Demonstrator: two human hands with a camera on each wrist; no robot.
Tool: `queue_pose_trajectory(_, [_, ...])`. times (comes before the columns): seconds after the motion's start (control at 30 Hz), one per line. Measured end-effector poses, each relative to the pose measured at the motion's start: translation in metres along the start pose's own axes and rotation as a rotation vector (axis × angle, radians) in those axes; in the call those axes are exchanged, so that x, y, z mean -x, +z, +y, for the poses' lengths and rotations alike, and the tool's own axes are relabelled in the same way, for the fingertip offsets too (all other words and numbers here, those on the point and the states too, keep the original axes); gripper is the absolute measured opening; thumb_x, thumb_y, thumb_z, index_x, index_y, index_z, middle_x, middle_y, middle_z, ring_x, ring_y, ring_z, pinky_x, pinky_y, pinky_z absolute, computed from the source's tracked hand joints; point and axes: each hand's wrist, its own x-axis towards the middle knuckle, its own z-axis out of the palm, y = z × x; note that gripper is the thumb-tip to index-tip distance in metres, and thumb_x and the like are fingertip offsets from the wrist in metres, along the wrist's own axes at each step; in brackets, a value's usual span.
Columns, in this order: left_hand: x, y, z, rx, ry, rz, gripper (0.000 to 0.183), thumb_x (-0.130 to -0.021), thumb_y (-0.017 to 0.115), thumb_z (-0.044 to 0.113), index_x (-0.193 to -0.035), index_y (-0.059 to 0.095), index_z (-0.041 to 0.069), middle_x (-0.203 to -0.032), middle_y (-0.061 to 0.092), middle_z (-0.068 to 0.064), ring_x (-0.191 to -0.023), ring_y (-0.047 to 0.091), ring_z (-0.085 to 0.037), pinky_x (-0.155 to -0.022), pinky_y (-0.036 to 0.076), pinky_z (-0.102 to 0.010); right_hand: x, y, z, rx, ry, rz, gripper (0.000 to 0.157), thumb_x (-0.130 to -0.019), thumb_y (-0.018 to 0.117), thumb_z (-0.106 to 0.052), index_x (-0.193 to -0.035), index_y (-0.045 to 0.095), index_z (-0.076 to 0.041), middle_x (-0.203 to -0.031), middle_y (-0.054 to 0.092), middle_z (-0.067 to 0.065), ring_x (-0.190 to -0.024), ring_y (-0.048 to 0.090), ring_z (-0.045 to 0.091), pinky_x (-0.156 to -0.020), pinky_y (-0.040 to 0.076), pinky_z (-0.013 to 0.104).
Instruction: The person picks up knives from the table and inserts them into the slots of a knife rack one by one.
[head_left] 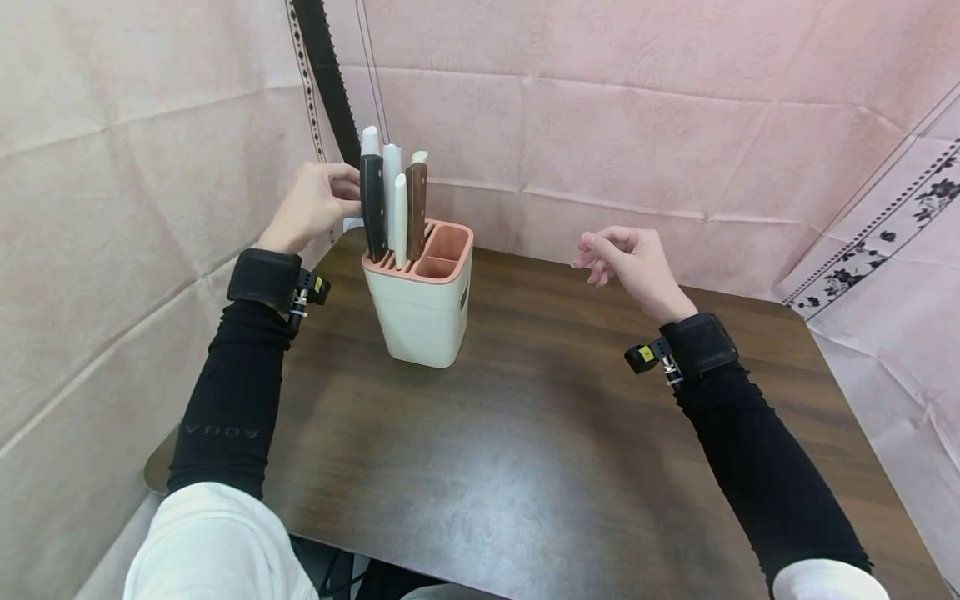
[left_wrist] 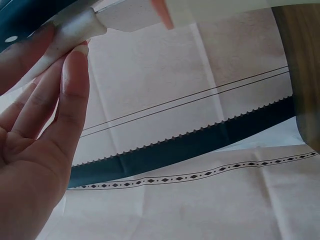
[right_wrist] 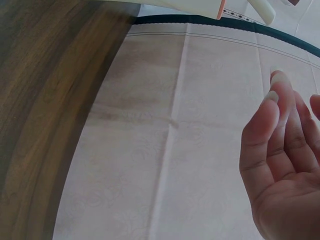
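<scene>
At the back left stands a pale cream knife block (head_left: pixel 420 321) with a salmon-pink slotted top. My left hand (head_left: pixel 311 204) is at its far left side and pinches the handle of a white-handled knife (left_wrist: pixel 80 31); a stretch of its bare blade (left_wrist: pixel 132 16) shows above the block's rim. In the head view, a black-handled knife (head_left: pixel 372 208) partly hides those fingertips. Beside it stand more white handles (head_left: pixel 392 187) and a brown wooden handle (head_left: pixel 417 204). My right hand (head_left: pixel 630 262) hovers over the table's back right, fingers loosely bent and holding nothing.
The brown wooden table (head_left: pixel 517 433) lies under the block and both arms. Two open compartments (head_left: pixel 442 250) take up the right part of the block's top. Pale pink cloth (head_left: pixel 600 133) with dark border bands hangs behind and at the sides.
</scene>
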Motion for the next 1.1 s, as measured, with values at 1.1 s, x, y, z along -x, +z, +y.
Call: queue_pose_trajectory(1.1, [0.003,0.009,-0.021,-0.055,0.007,-0.039,0.023,-0.082,0.066,0.005,-0.103,0.062,-0.003,-0.105,0.066,-0.029,-0.098,0.059,-0.033,-0.087,0.045,-0.05,0.007,-0.001,0.017,0.01,0.014,-0.009,0.027,-0.091,0.057,-0.024,-0.089,0.066,0.002,-0.071,0.073,0.003,-0.054,0.059,0.025,-0.049,0.054,0.022])
